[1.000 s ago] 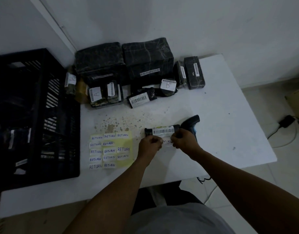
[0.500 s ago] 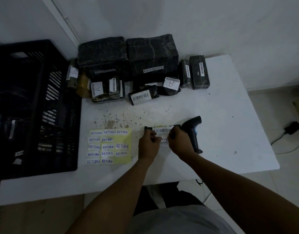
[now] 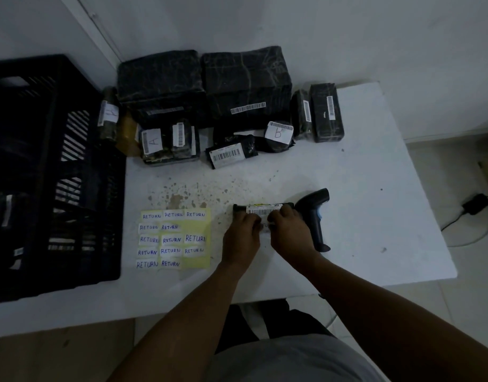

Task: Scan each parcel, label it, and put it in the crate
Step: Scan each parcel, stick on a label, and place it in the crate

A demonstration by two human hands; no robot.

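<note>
A small black parcel with a white barcode sticker lies on the white table in front of me. My left hand and my right hand meet over its near side, fingers curled, pinching a white RETURN label against it. Most of that label is hidden by my fingers. A yellow sheet of handwritten RETURN labels lies to the left. The black barcode scanner lies just right of my right hand. The black slatted crate stands at the table's left end.
Several black wrapped parcels with barcodes are heaped along the wall at the back, some marked A and B. A power adapter and cable lie on the floor to the right. Brown stains mark the table's middle.
Both hands stayed on the parcel and label, with the fingers shifting closer together over the label. The view moved slightly; the scanner and the other parcels stayed put.
</note>
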